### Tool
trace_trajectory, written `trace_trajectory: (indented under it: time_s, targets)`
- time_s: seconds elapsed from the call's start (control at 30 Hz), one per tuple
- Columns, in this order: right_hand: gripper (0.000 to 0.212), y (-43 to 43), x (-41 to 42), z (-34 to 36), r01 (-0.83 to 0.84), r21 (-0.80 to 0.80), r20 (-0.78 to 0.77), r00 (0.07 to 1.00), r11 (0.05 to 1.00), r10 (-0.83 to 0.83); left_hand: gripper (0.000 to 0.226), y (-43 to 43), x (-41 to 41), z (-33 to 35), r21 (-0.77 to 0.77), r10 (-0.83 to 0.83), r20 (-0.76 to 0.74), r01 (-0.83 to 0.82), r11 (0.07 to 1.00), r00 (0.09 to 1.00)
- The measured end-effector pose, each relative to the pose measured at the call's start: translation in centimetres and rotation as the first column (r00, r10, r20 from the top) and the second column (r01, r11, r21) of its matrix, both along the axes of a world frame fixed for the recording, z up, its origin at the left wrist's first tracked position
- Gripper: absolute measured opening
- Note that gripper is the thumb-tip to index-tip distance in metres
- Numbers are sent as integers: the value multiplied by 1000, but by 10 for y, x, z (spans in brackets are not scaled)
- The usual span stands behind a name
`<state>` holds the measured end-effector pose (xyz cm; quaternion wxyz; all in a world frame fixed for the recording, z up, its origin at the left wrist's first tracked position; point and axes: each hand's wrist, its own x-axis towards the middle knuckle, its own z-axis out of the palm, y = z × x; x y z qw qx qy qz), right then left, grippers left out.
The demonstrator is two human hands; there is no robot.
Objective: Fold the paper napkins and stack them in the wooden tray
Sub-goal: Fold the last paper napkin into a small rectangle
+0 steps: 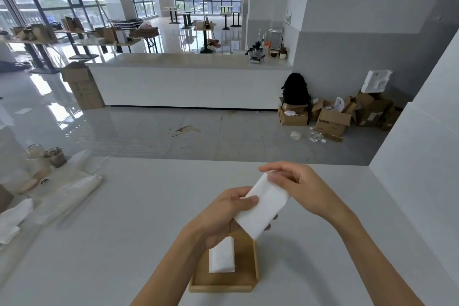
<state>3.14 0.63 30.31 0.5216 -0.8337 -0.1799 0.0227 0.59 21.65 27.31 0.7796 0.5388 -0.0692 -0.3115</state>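
Observation:
Both hands hold one white folded paper napkin (pixel 263 206) in the air above the wooden tray (pixel 244 278). My left hand (pixel 223 216) grips the napkin's left edge with the thumb on top. My right hand (pixel 293 186) pinches its upper right corner. The napkin is tilted, its lower end hanging over the tray's far side. Inside the tray lies a folded white napkin (pixel 221 258), flat against the tray's left part. My left wrist covers the tray's far left corner.
The tray stands on a white table (pixel 124 231). At the table's left are loose white napkins (pixel 13 218), a clear plastic wrapper (pixel 69 196) and small cups (pixel 54 156). A white wall (pixel 422 181) borders the right side.

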Motion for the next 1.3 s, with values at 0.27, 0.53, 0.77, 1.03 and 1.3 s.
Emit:
trace_trajectory:
  time_s: [0.27, 0.53, 0.77, 1.03, 1.3]
  targets:
    - [51, 12, -10, 8, 130, -719, 500, 780, 683, 377, 41, -7, -10, -5, -403, 166, -34, -166, 900, 986]
    - [69, 25, 2, 9, 291, -582, 418, 908, 759, -27, 44, 2, -11, 2, -498, 219, -7, -194, 845, 976]
    - [36, 45, 5, 0, 141, 141, -146, 982, 980, -120, 39, 4, 2, 5, -403, 340, 4, -309, 861, 941]
    - [29, 64, 14, -20, 264, 378, -76, 964, 887, -255, 38, 4, 18, 1, -108, 515, 190, -504, 857, 836]
    - [40, 69, 19, -40, 76, 341, -70, 996, 937, -55, 51, 26, 24, -7, 92, 463, 609, -637, 766, 645]
